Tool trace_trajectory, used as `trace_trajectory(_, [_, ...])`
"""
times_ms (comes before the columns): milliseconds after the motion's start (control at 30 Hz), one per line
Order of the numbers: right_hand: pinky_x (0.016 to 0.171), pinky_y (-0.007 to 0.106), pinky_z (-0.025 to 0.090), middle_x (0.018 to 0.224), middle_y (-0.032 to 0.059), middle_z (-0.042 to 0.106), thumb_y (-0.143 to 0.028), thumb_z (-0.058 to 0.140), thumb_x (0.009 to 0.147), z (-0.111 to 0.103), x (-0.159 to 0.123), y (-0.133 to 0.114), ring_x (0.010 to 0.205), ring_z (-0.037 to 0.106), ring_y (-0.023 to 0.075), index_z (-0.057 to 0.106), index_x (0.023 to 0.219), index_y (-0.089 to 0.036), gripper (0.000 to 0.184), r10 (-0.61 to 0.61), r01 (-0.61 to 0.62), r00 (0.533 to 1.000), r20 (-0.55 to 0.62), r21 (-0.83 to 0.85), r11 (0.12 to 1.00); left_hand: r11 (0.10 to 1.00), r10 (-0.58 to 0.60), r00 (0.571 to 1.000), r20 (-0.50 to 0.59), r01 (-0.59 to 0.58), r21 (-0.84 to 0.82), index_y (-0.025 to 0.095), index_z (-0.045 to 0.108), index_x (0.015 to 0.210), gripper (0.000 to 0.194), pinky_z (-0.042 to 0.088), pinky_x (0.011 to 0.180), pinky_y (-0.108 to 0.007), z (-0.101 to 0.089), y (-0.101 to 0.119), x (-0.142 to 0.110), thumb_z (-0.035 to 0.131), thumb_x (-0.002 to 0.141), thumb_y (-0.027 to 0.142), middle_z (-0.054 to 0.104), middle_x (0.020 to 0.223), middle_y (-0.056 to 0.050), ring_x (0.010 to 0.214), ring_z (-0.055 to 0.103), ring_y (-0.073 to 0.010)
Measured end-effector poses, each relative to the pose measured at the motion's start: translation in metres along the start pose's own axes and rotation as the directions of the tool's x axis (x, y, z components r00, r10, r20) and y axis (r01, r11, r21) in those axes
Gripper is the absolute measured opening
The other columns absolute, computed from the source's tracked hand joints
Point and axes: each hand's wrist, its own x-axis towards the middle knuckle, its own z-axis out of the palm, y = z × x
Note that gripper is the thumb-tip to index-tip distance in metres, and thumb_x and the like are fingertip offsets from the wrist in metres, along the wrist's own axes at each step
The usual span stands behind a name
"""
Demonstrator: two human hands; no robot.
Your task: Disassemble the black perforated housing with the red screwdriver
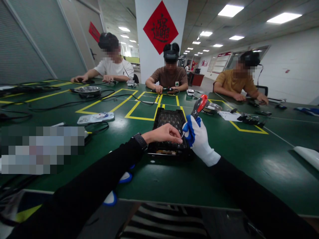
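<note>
My right hand [199, 141], in a white glove with blue palm and fingers, is closed around a screwdriver [200, 104] with a red and black handle. The handle slants up to the right, and its thin shaft points down toward my left fingertips. My bare left hand [164, 133] has thumb and fingers pinched at the shaft's tip; whatever they hold is too small or hidden to make out. Below both hands lies a black plastic case [170, 118] with a ribbed inside. A brownish part [165, 152] shows at its near end, and my hands cover its middle.
A blue-and-white glove [126, 177] lies partly under my left forearm. A phone [96, 118] and black cables are to the left on the green table [236, 179]. Black parts [250, 120] and white paper sit at right. Three people work across the table.
</note>
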Motion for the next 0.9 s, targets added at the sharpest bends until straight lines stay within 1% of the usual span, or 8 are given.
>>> trace_trajectory(200, [0.034, 0.013, 0.031, 0.054, -0.0088, 0.05, -0.045, 0.058, 0.075, -0.006, 0.007, 0.002, 0.037, 0.041, 0.0024, 0.05, 0.087, -0.022, 0.027, 0.043, -0.011, 0.987, -0.157, 0.196, 0.98, 0.996, 0.061, 0.998, 0.021, -0.063, 0.068, 0.009, 0.07, 0.082, 0.035, 0.036, 0.057, -0.02, -0.002, -0.002, 0.002, 0.061, 0.072, 0.041, 0.064, 0.073, -0.005, 0.062, 0.051, -0.0084])
trace_trajectory(333, [0.034, 0.012, 0.031, 0.051, -0.0097, 0.047, -0.046, 0.059, 0.074, -0.011, 0.014, 0.006, 0.037, 0.04, 0.002, 0.05, 0.087, -0.022, 0.029, 0.133, -0.051, 0.962, -0.237, 0.323, 0.945, 0.997, 0.056, 0.998, 0.032, -0.058, 0.047, 0.008, 0.068, 0.077, 0.034, 0.03, 0.05, -0.019, 0.0, -0.001, 0.0, 0.066, 0.067, 0.041, 0.058, 0.063, -0.001, 0.053, 0.044, -0.0056])
trace_trajectory(467, [0.034, 0.013, 0.032, 0.051, -0.0098, 0.049, -0.045, 0.059, 0.073, -0.013, 0.016, 0.005, 0.037, 0.041, 0.0022, 0.05, 0.085, -0.022, 0.027, 0.199, -0.085, 0.944, -0.265, 0.387, 0.918, 0.999, 0.014, 0.999, 0.039, -0.016, 0.043, 0.008, 0.067, 0.077, 0.034, 0.028, 0.047, -0.018, 0.001, 0.0, -0.001, 0.069, 0.065, 0.039, 0.055, 0.056, 0.001, 0.049, 0.041, -0.0046])
trace_trajectory(633, [0.033, 0.015, 0.031, 0.052, -0.0076, 0.053, -0.045, 0.054, 0.076, -0.023, 0.028, -0.006, 0.036, 0.043, 0.004, 0.051, 0.081, -0.021, 0.025, 0.261, -0.154, 0.931, -0.255, 0.374, 0.914, 0.998, 0.054, 0.998, 0.024, -0.055, 0.025, 0.009, 0.066, 0.076, 0.031, 0.037, 0.058, -0.02, 0.0, -0.005, 0.002, 0.063, 0.071, 0.039, 0.061, 0.067, -0.003, 0.06, 0.05, -0.0075])
trace_trajectory(733, [0.033, 0.018, 0.032, 0.053, -0.0045, 0.056, -0.048, 0.047, 0.077, -0.043, 0.044, -0.005, 0.036, 0.043, 0.0057, 0.052, 0.079, -0.02, 0.028, 0.298, -0.276, 0.923, -0.244, 0.12, 0.954, 0.998, 0.069, 0.998, 0.011, -0.069, 0.007, 0.01, 0.064, 0.075, 0.031, 0.04, 0.064, -0.021, 0.0, -0.006, 0.004, 0.057, 0.076, 0.04, 0.06, 0.068, -0.002, 0.063, 0.053, -0.0079])
trace_trajectory(800, [0.038, 0.02, 0.037, 0.054, -0.0024, 0.055, -0.049, 0.038, 0.081, -0.059, 0.053, 0.002, 0.04, 0.049, 0.0082, 0.052, 0.077, -0.019, 0.033, 0.244, -0.309, 0.937, -0.249, -0.269, 0.912, 0.998, 0.065, 0.998, -0.005, -0.065, 0.01, 0.01, 0.063, 0.074, 0.032, 0.04, 0.064, -0.021, 0.0, -0.006, 0.005, 0.055, 0.078, 0.041, 0.059, 0.067, -0.002, 0.063, 0.053, -0.0079])
trace_trajectory(867, [0.044, 0.022, 0.041, 0.056, 0.0, 0.056, -0.048, 0.034, 0.081, -0.073, 0.058, 0.01, 0.047, 0.054, 0.011, 0.054, 0.074, -0.018, 0.037, 0.19, -0.287, 0.958, -0.216, -0.673, 0.682, 0.998, 0.058, 0.998, -0.022, -0.058, 0.017, 0.01, 0.062, 0.073, 0.034, 0.038, 0.062, -0.02, 0.0, -0.005, 0.005, 0.051, 0.08, 0.042, 0.058, 0.066, -0.001, 0.062, 0.051, -0.0074])
trace_trajectory(900, [0.048, 0.024, 0.042, 0.055, 0.0013, 0.056, -0.048, 0.039, 0.079, -0.078, 0.059, 0.014, 0.05, 0.056, 0.013, 0.055, 0.07, -0.018, 0.036, 0.184, -0.273, 0.962, -0.203, -0.767, 0.58, 0.998, 0.052, 0.998, -0.028, -0.051, 0.02, 0.01, 0.062, 0.073, 0.036, 0.037, 0.059, -0.019, 0.0, -0.005, 0.005, 0.048, 0.082, 0.043, 0.058, 0.066, -0.001, 0.06, 0.05, -0.0068])
